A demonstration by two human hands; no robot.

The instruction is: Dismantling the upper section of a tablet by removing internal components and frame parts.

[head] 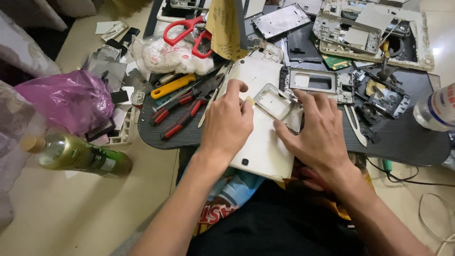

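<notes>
A white tablet back cover [261,150] lies across a dark board [403,142] over my lap. On it rests a small silver phone frame [279,105]. My left hand [227,124] presses on the cover beside the frame, fingers curled, a small yellowish bit at the fingertips. My right hand [318,129] lies flat with fingers spread, its fingertips on the frame's near edge.
Red-handled pliers [182,110] and a yellow-handled tool [173,86] lie left of my hands. Red scissors [188,34], a white bag, sandpaper [223,26] and several phone frames crowd the back. A green bottle [78,155] and purple bag [71,99] lie on the floor at left. A clear bottle [438,110] stands right.
</notes>
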